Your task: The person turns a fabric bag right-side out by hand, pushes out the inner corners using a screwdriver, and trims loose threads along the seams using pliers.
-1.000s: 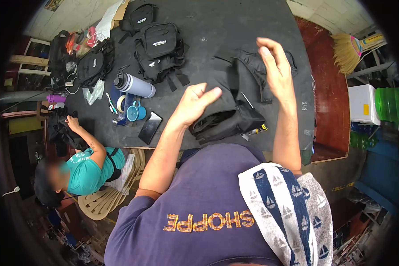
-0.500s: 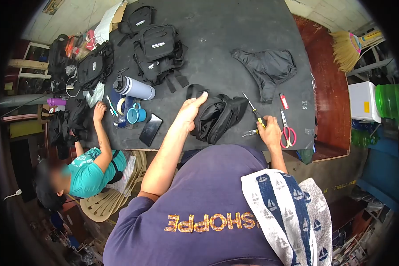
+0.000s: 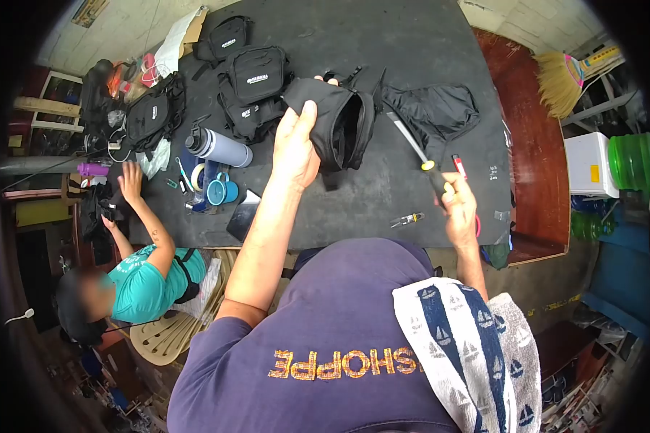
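Observation:
My left hand (image 3: 296,151) grips a small black bag (image 3: 326,115), lifted above the table with its zipped opening facing right. A screwdriver (image 3: 409,140) with a black and yellow handle is in my right hand (image 3: 458,206), its long metal shaft pointing up and left toward the bag, apart from it. Below lie small yellow and black thread snips (image 3: 410,219). Scissors are mostly hidden behind my right hand, a bit of pink handle (image 3: 477,226) showing. A red lighter (image 3: 460,167) lies just above that hand.
A flat black fabric bag (image 3: 440,112) lies at the right of the dark table (image 3: 383,43). To the left are finished-looking black bags (image 3: 256,76), a tumbler (image 3: 224,147), a blue mug (image 3: 222,190) and a phone (image 3: 243,216). A co-worker (image 3: 152,285) sits at the left.
My left hand has raised the black bag up off the table and turned it. My right hand has picked up the screwdriver from the tabletop. The co-worker's hand has moved left.

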The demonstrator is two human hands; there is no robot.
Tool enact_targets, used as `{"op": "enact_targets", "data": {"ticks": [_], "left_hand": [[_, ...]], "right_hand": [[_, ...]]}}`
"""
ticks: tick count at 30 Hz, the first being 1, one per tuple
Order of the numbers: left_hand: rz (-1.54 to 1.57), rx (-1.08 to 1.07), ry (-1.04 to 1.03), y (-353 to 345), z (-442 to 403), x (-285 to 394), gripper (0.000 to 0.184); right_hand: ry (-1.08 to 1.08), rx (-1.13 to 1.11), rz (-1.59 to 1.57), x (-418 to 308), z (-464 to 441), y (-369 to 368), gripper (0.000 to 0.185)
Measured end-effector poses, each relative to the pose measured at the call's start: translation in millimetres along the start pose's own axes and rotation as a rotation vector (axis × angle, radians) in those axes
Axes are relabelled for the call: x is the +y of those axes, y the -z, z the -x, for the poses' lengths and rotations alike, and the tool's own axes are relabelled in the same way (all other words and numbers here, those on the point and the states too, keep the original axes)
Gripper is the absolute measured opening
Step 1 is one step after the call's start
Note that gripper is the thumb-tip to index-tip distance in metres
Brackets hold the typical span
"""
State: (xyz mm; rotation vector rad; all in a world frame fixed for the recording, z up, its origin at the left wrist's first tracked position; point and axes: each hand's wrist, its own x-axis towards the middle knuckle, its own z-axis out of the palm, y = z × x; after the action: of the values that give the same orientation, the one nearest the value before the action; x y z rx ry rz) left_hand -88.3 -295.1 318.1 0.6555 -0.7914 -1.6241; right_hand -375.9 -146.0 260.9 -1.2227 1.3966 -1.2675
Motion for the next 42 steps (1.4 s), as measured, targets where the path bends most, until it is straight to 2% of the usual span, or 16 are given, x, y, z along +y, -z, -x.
{"op": "enact_targets", "data": {"ticks": [5,11,14,15,18,21,26,31,34,38,42], "left_hand": [[0.031,-0.032,-0.066,-19,6,4,0.05],[0.0,-0.079,-0.046,-24,20,-4,0.054],[0.365,-0.114,0.146,-16,22,1,0.057],[0.364,-0.112,0.147,-18,23,1,0.057],[0.021,-0.018,0.053,-29,21,2,0.059],[0.049,-0.045,-0.038,-38,22,-4,0.058],[0.039,-0.03,-0.114,-48,23,-5,0.058],[0.026,-0.022,-0.126,-42,19,-4,0.06],[0.067,-0.028,-0.019,-34,19,8,0.06],[0.011,-0.004,-0.091,-42,17,10,0.061],[0.063,0.016,-0.068,-50,19,9,0.062]], "right_hand": [[0.063,-0.153,0.147,-7,-1,-24,0.029],[0.143,-0.14,0.212,-10,-8,-44,0.03],[0.181,-0.123,0.252,-11,-11,-48,0.029],[0.202,-0.123,0.245,-10,-12,-49,0.029],[0.248,-0.127,0.23,-10,-15,-55,0.028],[0.13,-0.112,0.106,-13,-13,-64,0.034],[0.156,-0.093,0.123,-7,-14,-76,0.036],[0.115,-0.124,0.044,-15,-12,-86,0.033],[0.143,-0.104,0.011,-18,-10,-92,0.032],[0.206,-0.054,0.007,-21,-14,-98,0.031],[0.14,-0.154,-0.086,-22,-17,-100,0.03]]}}
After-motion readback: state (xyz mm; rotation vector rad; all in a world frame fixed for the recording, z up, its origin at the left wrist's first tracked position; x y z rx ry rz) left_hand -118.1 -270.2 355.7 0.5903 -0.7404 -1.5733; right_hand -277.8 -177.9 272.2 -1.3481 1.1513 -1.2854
